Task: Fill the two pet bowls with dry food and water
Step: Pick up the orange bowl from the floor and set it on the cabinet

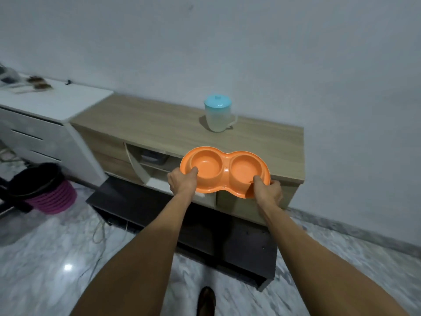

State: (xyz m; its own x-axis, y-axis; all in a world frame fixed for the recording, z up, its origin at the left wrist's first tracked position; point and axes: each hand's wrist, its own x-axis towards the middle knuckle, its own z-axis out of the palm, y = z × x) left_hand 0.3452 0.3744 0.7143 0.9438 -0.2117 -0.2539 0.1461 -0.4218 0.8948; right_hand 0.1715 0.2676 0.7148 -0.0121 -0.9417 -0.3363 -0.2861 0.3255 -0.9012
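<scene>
An orange double pet bowl (224, 171) with two round, empty wells hangs in the air at the front edge of a wooden cabinet (159, 124). My left hand (182, 182) grips its left end, thumb inside the left well. My right hand (267, 190) grips the right end, thumb over the rim of the right well. A translucent pitcher (218, 115) with a light blue lid stands upright on the cabinet top, near the wall, behind the bowl. No dry food is in view.
A white drawer unit (45, 115) adjoins the cabinet on the left, with small items on top. A pink bin with a black bag (45, 190) stands on the marble floor. A low dark bench (182, 226) lies in front of the cabinet, cables beside it.
</scene>
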